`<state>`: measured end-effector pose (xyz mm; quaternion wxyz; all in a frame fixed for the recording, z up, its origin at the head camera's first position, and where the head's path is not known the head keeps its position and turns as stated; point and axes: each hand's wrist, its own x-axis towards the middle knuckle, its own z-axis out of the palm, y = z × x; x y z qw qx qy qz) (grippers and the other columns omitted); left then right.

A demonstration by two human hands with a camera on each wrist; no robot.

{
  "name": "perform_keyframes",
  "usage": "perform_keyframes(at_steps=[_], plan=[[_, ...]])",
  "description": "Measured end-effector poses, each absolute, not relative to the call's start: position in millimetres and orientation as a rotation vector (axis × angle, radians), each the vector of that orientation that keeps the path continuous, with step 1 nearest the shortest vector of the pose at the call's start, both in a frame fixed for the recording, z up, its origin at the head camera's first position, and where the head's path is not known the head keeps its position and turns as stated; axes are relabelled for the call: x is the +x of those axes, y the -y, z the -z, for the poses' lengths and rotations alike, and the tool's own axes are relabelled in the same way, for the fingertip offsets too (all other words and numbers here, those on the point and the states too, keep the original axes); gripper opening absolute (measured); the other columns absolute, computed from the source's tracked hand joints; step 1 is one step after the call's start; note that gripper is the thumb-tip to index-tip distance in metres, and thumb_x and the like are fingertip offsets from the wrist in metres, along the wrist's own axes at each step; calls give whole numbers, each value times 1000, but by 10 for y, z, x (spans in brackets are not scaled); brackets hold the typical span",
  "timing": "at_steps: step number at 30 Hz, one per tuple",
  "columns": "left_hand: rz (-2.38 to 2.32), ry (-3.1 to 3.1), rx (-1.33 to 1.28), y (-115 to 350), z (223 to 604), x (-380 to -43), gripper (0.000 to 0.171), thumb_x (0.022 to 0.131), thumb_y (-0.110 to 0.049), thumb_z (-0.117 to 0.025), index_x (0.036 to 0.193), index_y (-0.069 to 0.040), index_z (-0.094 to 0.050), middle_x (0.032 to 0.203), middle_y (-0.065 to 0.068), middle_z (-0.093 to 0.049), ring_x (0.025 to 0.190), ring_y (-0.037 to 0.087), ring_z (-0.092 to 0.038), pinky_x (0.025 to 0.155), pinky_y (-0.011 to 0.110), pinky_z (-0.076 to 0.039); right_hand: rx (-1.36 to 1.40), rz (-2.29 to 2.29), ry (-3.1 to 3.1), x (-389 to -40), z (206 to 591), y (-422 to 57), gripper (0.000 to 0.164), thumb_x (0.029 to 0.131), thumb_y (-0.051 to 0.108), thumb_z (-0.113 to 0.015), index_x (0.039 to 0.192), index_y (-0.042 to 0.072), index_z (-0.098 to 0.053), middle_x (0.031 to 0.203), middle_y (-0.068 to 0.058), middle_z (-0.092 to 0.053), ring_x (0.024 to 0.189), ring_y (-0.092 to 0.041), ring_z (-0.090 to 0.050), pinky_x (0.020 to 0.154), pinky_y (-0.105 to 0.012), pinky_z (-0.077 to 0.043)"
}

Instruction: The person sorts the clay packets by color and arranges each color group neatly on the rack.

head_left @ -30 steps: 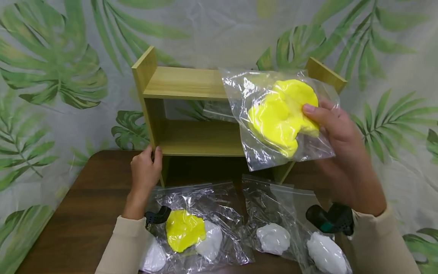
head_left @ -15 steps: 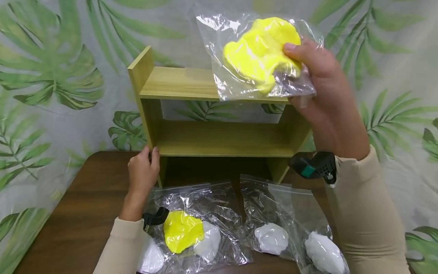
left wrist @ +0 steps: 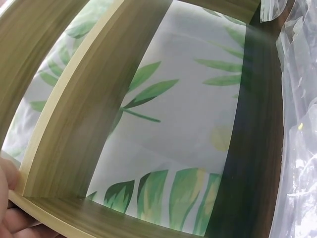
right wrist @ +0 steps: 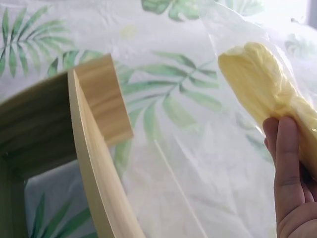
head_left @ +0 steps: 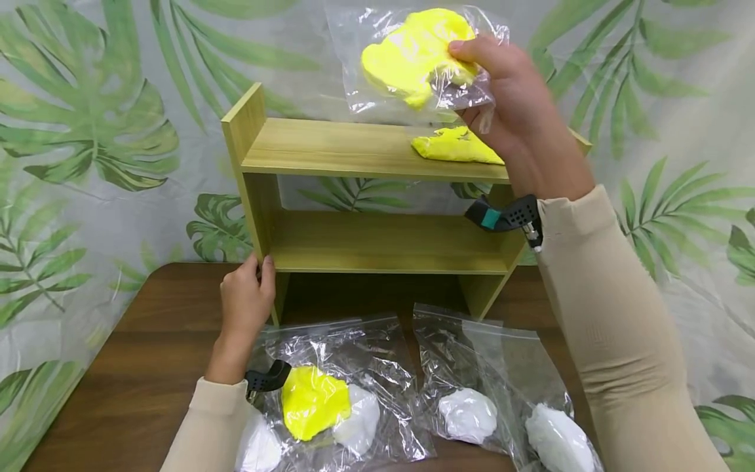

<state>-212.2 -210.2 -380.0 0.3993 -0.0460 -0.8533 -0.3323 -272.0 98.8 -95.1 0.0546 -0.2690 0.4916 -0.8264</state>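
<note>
Pinching a clear bag of yellow clay (head_left: 413, 56), the fingers of the right hand (head_left: 525, 108) hold it above the top board (head_left: 330, 145), where another yellow lump (head_left: 454, 147) lies; the left hand (head_left: 248, 288) grips the left side panel (head_left: 248, 121). Placing seems underway, calling for lowering onto open board leftward, clear of panel edges.

The right arm (head_left: 613, 308) slants up and inward, the right hand (head_left: 522, 108) held high — thumb (head_left: 466, 50) in front, fingers (right wrist: 287, 153) behind, in a pinching grip. The left arm (head_left: 206, 413) angles upward far lower, and the left hand (head_left: 244, 298) grips with curled fingers, its thumb pointing up.
</note>
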Motion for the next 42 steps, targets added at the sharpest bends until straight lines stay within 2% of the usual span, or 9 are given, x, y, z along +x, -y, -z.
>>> perform_keyframes(at_steps=[2, 8, 14, 20, 31, 34, 42], plan=[[841, 2158, -112, 2106, 3798, -2126, 32, 99, -11, -48, 67, -6, -45, 47, 1, -32, 38, 14, -26, 42, 32, -22, -756, 2509, -1554, -2796, 935, -972, 8, 95, 1, -55, 95, -3, -49, 83, -14, -53, 54, -20, -55, 43, -22, -42], [839, 2163, -97, 2119, 3796, -2133, 34, 99, -13, -49, 66, -7, -42, 48, 2, -31, 40, 18, -27, 43, 34, -22, -575, 2502, -1634, -3021, 890, -936, 20, 93, 3, -59, 111, -2, -52, 95, -13, -54, 67, -23, -57, 56, -27, -51], [829, 2145, -90, 2118, 3808, -2120, 33, 97, -11, -50, 65, -7, -41, 48, 2, -31, 41, 19, -29, 44, 35, -24, -472, 2490, -1694, -3174, 893, -887, 23, 92, 5, -62, 113, 1, -53, 101, -10, -52, 75, -24, -55, 64, -27, -52], [836, 2149, -97, 2096, 3810, -2111, 33, 98, -11, -49, 66, -6, -42, 48, 2, -31, 40, 17, -28, 43, 34, -24, -467, 2442, -1734, -3225, 925, -869, 18, 92, 5, -62, 107, -1, -55, 101, -10, -51, 78, -24, -54, 64, -27, -51], [835, 2139, -97, 2071, 3780, -2107, 31, 97, -10, -50, 67, -6, -45, 47, 2, -32, 40, 13, -26, 42, 33, -23, -386, 2347, -1816, -3300, 1018, -916, 18, 93, 6, -61, 107, 2, -50, 104, -10, -47, 79, -25, -56, 63, -28, -54], [837, 2137, -91, 2069, 3776, -2105, 31, 97, -10, -50, 67, -6, -46, 47, 2, -33, 40, 15, -27, 43, 33, -24, -377, 2283, -1845, -3314, 1044, -916, 20, 94, 6, -59, 111, 2, -48, 107, -10, -47, 81, -23, -56, 64, -28, -54], [842, 2148, -85, 2071, 3794, -2111, 31, 98, -11, -50, 67, -6, -45, 47, 2, -33, 40, 14, -27, 42, 33, -24, -235, 2116, -1972, -3336, 1101, -863, 28, 98, 8, -52, 124, 4, -44, 120, -7, -44, 100, -23, -53, 74, -30, -54]])
